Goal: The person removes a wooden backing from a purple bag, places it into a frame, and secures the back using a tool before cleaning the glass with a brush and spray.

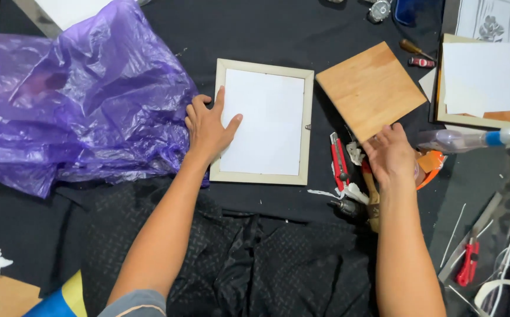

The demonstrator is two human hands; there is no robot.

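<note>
White sheet under left hand; right hand grip unclear.

Around the picture frame in the middle: 1 purple plastic bag to its left, 1 wooden board to its right, 1 spray bottle farther right, 2 red-handled tools right of it, and 2 hands.
</note>
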